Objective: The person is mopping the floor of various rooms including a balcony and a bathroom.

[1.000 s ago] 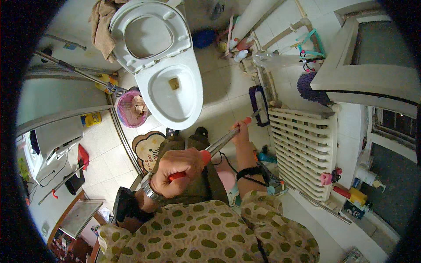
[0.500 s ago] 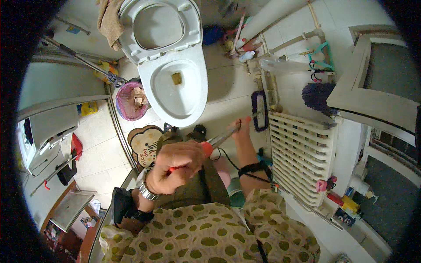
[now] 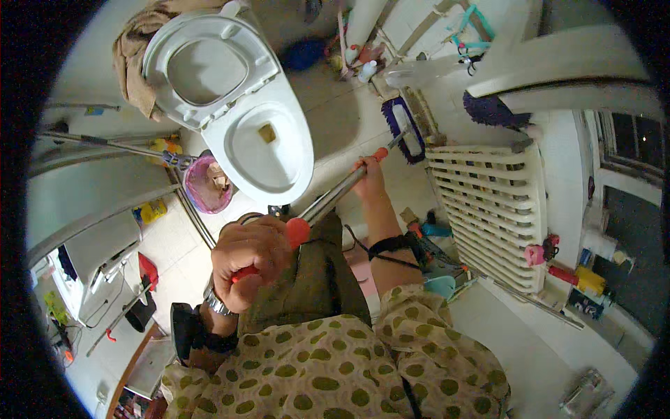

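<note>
A flat mop with a silver pole (image 3: 335, 195) and red grips runs slantwise from near my body toward the floor at the far right. My left hand (image 3: 252, 260) is closed round the red grip at the pole's near end. Farther along, just short of a red collar, my right hand (image 3: 368, 179) wraps the pole. The mop head (image 3: 403, 130), oblong with a dark purple fringe and a pale middle, lies on the floor beside the wall pipes, beyond the radiator's far end.
A toilet (image 3: 269, 157) with its lid raised stands ahead. Left of it is a pink-lined waste bin (image 3: 208, 185). A white slatted radiator (image 3: 488, 209) runs along the right wall. Bottles (image 3: 368, 71) stand near the pipes, and an open window frame (image 3: 579, 98) juts in.
My view has turned, so the toilet sits farther left. The mop head has moved away along the wall, and both hands still grip the pole.
</note>
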### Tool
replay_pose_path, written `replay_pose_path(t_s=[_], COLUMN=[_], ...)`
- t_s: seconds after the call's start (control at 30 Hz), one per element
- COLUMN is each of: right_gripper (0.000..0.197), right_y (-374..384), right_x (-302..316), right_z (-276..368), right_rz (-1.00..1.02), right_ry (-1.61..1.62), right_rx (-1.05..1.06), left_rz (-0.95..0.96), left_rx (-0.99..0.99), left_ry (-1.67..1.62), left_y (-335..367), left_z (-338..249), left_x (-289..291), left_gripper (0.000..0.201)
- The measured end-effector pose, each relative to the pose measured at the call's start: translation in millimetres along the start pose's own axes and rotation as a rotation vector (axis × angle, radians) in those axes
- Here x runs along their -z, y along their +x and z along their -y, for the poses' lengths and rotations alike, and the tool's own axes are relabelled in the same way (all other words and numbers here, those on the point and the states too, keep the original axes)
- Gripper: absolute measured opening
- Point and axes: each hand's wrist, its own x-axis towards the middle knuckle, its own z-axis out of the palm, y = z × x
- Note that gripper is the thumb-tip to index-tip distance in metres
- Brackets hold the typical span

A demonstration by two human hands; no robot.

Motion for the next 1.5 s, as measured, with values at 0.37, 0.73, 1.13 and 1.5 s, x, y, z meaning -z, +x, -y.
replay_pose_path(t_s=[0.37, 0.73, 1.13, 1.5], right_gripper=[0.013, 0.009, 0.012, 0.006], right_y=[-54.0, -62.9, -90.4, -12.0], right_x=[91.1, 64.5, -66.0, -60.0], right_z=[25.7, 11.6, -100.4, -54.7], right_rz=[-0.207, -0.257, -0.065, 0.081], right_ry=[0.094, 0.095, -0.038, 0.214], right_rx=[0.149, 0.114, -0.242, -0.002], left_rz=[0.234, 0.082, -0.253, -0.070], left_rx=[-0.064, 0.010, -0.018, -0.049], left_ry=[-0.192, -0.151, 0.252, 0.239], left_y=[5.3, -10.2, -42.6, -32.6], left_z=[18.3, -3.1, -110.4, -67.2], left_x=[-40.3, -32.7, 37.9, -16.7], left_gripper=[0.009, 0.017, 0.040, 0.018])
